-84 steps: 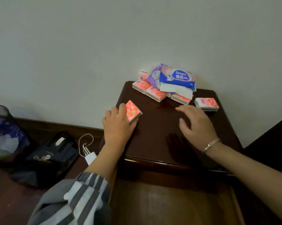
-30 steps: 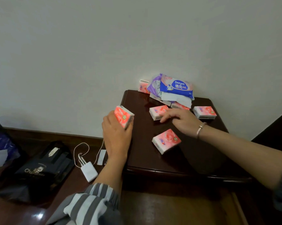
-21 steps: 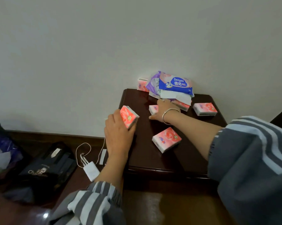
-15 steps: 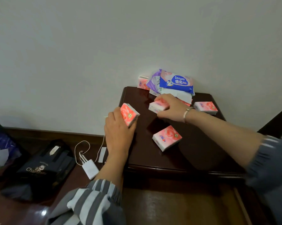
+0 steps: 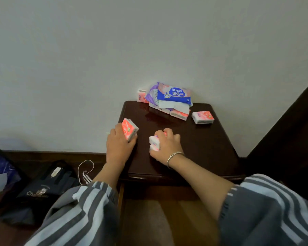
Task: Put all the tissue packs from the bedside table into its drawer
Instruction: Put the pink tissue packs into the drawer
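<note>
Head view: left hand (image 5: 120,145) grips one pink pack (image 5: 130,130) at the table (image 5: 211,148) left edge. Right hand (image 5: 168,145) is curled round two stacked packs (image 5: 154,143) mid-table. Loose pack (image 5: 203,117) and pile (image 5: 172,102) at the back. Drawer (image 5: 167,215) open below.

left grip (image 5: 120,145) holding pink tissue pack (image 5: 129,130), right grip (image 5: 168,145) clutching two packs (image 5: 154,142) on bedside table (image 5: 203,150), drawer (image 5: 167,219) open below
</note>
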Available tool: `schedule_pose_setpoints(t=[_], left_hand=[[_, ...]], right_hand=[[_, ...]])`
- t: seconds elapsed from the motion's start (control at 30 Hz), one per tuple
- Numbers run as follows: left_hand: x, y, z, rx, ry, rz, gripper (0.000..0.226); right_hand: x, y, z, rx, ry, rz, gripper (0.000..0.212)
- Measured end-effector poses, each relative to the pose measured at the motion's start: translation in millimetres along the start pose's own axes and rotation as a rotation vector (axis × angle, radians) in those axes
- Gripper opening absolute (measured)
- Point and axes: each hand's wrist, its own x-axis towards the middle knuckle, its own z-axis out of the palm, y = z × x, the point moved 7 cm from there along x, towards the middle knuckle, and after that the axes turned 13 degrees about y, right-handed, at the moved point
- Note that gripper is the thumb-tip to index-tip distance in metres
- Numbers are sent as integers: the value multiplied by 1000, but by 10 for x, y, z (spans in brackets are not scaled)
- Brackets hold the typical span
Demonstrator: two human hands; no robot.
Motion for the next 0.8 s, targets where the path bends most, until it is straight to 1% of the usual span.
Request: schedule_pose_setpoints(t=[0.1,0.2,0.27,0.37,0.43,0.5,0.6,0.7,0.77,0.8], left_hand=[[-76,32,-69,114,-86,37,56],[-283,68,-236,201,-144,71,53],[-481,72,-390,165,-182,52,53],[-845,63,-689,47,-212,-31,47],[-1149,69,-881,-15,-223,-76,45],[-1490,80,-977,-47,-281,-109,45],[-1911,128,-940,20,-376,-120,42],[-2190,135,-819,159,-425,-171,45],[-2323,101,-744,223,-488,-227,53],[-2369,69,-717,250,-519,-258,62]], right_hand=[[-56,16,-67,26,-105,-32,53],[-309,73,-187,109,-143,-54,51],[-563,137,-313,195,-143,-66,48],[-1039,287,-528,331,-123,-68,50],[-1371,422,-601,412,-151,-35,50],[-1663,554,-603,461,-211,13,49],[-1964,706,-552,419,-258,58,48],[-2153,751,-494,354,-237,88,47],[-2264,739,-460,313,-227,87,46],[-2316,737,-445,296,-225,88,45]])
